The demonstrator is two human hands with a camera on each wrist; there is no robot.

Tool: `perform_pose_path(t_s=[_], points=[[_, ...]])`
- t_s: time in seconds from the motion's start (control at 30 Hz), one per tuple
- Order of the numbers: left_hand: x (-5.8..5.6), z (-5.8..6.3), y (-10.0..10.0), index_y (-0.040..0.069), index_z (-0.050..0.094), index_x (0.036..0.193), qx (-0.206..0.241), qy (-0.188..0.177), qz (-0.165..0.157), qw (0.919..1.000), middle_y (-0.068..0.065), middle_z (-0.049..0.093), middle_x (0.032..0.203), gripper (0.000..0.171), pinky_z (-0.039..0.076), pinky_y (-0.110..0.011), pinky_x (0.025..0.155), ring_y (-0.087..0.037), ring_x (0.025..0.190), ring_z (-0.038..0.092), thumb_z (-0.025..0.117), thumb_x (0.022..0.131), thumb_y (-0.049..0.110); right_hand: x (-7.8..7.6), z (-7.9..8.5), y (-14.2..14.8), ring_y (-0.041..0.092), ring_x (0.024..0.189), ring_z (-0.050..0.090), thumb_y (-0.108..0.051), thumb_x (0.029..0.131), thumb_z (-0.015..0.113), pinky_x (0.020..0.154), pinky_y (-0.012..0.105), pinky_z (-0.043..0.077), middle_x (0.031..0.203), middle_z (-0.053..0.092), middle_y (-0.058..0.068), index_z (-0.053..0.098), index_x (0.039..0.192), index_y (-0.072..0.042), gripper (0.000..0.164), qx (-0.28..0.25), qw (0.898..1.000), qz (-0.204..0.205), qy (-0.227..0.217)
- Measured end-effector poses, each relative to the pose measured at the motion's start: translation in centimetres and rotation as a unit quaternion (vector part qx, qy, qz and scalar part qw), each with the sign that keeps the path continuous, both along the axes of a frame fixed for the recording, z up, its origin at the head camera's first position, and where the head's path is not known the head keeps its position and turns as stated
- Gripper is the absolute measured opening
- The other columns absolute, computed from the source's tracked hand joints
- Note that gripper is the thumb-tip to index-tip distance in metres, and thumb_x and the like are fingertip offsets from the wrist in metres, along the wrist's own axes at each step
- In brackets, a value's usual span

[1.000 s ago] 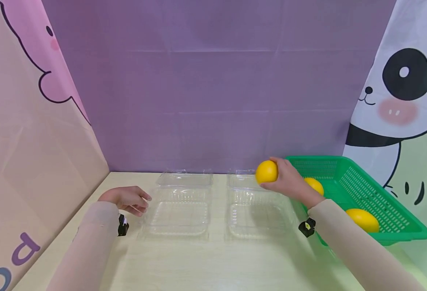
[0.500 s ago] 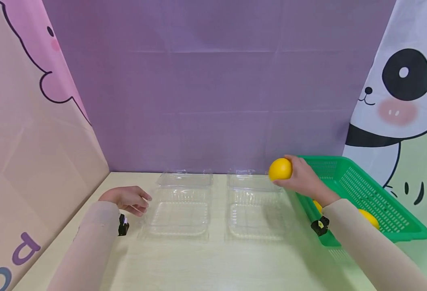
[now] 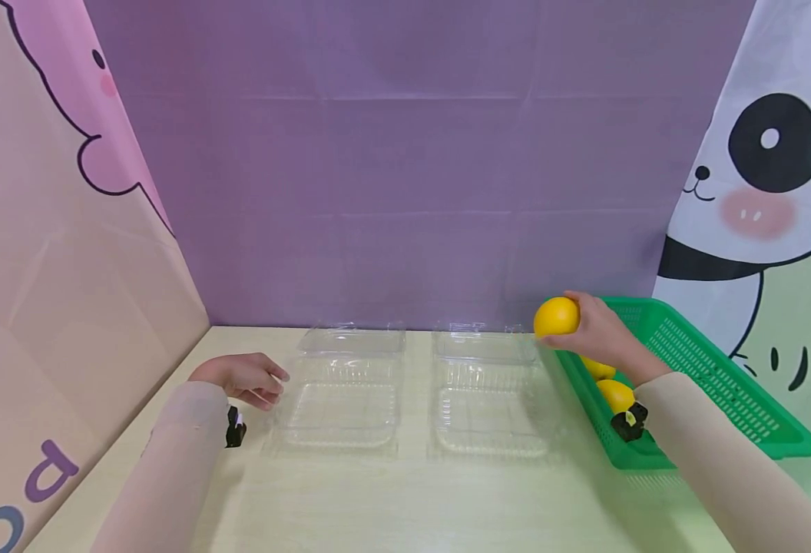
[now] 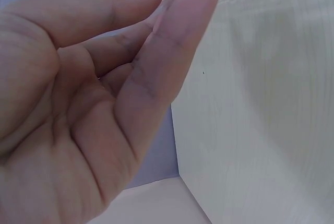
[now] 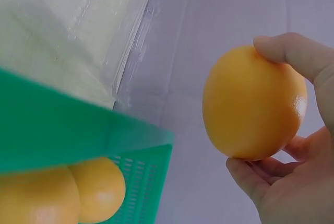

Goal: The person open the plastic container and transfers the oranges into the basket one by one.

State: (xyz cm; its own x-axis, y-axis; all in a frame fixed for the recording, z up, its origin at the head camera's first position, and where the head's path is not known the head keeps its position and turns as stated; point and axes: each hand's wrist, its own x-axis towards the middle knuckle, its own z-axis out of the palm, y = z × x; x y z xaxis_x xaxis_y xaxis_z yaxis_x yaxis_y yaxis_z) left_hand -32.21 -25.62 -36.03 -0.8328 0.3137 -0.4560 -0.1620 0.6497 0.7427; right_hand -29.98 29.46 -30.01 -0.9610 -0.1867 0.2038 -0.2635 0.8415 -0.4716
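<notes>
My right hand [image 3: 602, 329] grips a smooth yellow-orange orange [image 5: 254, 103] between thumb and fingers. It hangs in the air by the left rim of a green basket [image 3: 723, 369]. Inside the basket lie at least two more fruits, a rear orange [image 3: 597, 369] and a front orange [image 3: 615, 395]. The sleeve covers part of the basket. My left hand [image 3: 243, 378] stays loosely bent, holding nothing, just left of a clear plastic box [image 3: 343, 415]. In the left wrist view the fingers [image 4: 151, 72] are bent, with clear plastic behind the tips.
A second clear box [image 3: 488, 418] with its lid [image 3: 484, 347] raised stands between the first box and the basket. Both boxes rest on a pale wooden table [image 3: 378, 507]. A purple cloth [image 3: 405, 169] hangs along the back edge, with printed cloths at both sides.
My right hand has moved right with the orange, from above the right box to the basket's left side. The left hand has kept still.
</notes>
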Motion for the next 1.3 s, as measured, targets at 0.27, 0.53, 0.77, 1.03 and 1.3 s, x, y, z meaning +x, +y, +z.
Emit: perform_pose_path(t_s=[0.27,0.53,0.77,1.03,1.3], points=[[0.0,0.0,-0.1,-0.018,0.038,0.142,0.003,-0.001,0.001,1.0000,-0.020,0.059,0.108,0.050,0.058,-0.034,0.083,-0.022,0.090,0.060,0.056,0.099,0.000,-0.3,0.3,1.4,0.044,0.108,0.050,-0.038,0.088,0.075,0.085,0.056,0.052,0.139,0.038,0.036,0.024,0.150,0.014,0.096,0.004,1.000,-0.011,-0.025],[0.1,0.0,-0.1,-0.018,0.038,0.141,0.005,-0.004,0.006,1.0000,-0.022,0.058,0.111,0.050,0.059,-0.034,0.083,-0.023,0.091,0.060,0.056,0.099,0.000,-0.5,0.7,2.8,0.046,0.106,0.050,-0.037,0.088,0.075,0.085,0.057,0.052,0.137,0.038,0.038,0.023,0.148,0.017,0.096,0.018,0.999,-0.022,-0.039],[0.0,-0.1,-0.1,-0.019,0.037,0.141,0.005,-0.002,0.000,1.0000,-0.022,0.058,0.110,0.050,0.059,-0.034,0.082,-0.023,0.091,0.060,0.056,0.099,0.000,-0.8,0.7,4.1,0.044,0.102,0.052,-0.038,0.088,0.075,0.085,0.056,0.052,0.133,0.040,0.039,0.021,0.147,0.019,0.098,0.024,0.998,-0.028,-0.054],[-0.1,-0.1,-0.1,-0.019,0.038,0.141,0.002,0.002,0.004,1.0000,-0.022,0.058,0.110,0.050,0.059,-0.034,0.083,-0.023,0.091,0.060,0.057,0.098,0.000,-1.0,0.9,5.0,0.045,0.103,0.052,-0.038,0.089,0.074,0.087,0.057,0.051,0.133,0.039,0.041,0.017,0.146,0.022,0.101,0.023,0.996,-0.035,-0.078],[0.0,0.0,0.1,-0.019,0.039,0.141,0.000,0.001,0.011,0.9999,-0.022,0.058,0.111,0.050,0.059,-0.034,0.082,-0.023,0.091,0.060,0.057,0.098,0.000,-1.2,0.7,5.7,0.046,0.102,0.052,-0.041,0.089,0.073,0.086,0.057,0.051,0.130,0.041,0.041,0.017,0.144,0.024,0.101,0.027,0.994,-0.045,-0.092]])
